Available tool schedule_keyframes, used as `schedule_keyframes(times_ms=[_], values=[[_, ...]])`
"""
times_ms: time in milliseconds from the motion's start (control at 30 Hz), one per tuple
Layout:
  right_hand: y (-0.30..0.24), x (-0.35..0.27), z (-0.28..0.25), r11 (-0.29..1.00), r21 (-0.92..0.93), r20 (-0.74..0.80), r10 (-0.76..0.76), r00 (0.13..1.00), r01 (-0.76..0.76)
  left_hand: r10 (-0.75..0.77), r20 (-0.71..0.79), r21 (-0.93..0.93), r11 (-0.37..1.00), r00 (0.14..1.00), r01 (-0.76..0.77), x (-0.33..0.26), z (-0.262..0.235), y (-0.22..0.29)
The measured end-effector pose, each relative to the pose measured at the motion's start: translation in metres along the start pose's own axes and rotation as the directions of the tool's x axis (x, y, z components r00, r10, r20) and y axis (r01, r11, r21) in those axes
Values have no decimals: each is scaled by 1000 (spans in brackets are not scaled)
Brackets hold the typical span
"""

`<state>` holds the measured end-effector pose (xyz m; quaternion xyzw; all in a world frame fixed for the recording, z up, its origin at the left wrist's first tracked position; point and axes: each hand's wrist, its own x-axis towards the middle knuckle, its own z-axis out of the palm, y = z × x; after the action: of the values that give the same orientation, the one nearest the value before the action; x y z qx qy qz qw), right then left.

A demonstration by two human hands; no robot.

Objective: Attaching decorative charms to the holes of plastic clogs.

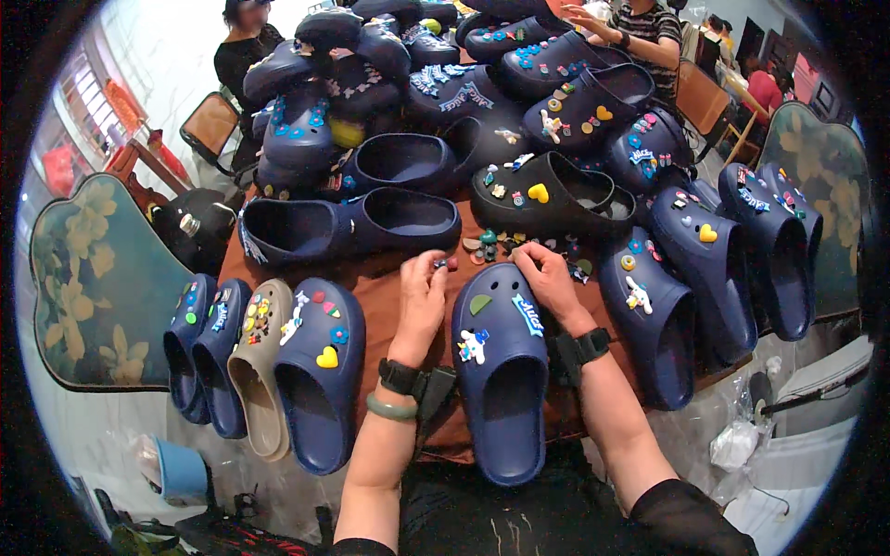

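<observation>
A navy clog point(505, 398) stands at the table's front edge between my hands, toe pointing away. On its upper sit a green half-round charm point(479, 304), a white character charm point(472, 347) and a blue lettering charm point(527, 316); several holes near the toe are bare. My left hand point(422, 298) is closed, left of the toe, with a small charm point(451, 264) pinched at its fingertips. Right of the toe, my right hand point(553, 289) has its fingers curled together; what they hold, if anything, is hidden. Loose charms point(489, 243) lie in a small heap beyond the toe.
Decorated navy clogs point(320, 375) and a beige clog point(261, 371) line the left edge; more navy clogs point(649, 320) line the right. A black clog point(552, 195) and piled clogs fill the far side. Two people sit beyond. A blue bin point(182, 468) stands at lower left.
</observation>
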<state>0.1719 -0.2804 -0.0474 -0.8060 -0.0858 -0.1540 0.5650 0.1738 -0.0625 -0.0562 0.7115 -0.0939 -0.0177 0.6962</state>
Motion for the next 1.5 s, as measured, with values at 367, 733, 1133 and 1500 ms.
schedule_keyframes(times_ms=[367,733,1133,1500], values=[[-4,0,-1,1000,-27,-3,6,1000,-6,326,-50,712,675,944,-195,9,-7,5],[-5,0,0,1000,-23,7,19,1000,-19,-64,149,-41,997,987,71,-5,25,40],[-5,2,-2,995,-81,13,54,998,-52,-59,257,89,995,965,38,8,30,35],[-4,2,-1,998,-48,26,51,998,-49,-15,260,64,998,966,-2,9,29,25]])
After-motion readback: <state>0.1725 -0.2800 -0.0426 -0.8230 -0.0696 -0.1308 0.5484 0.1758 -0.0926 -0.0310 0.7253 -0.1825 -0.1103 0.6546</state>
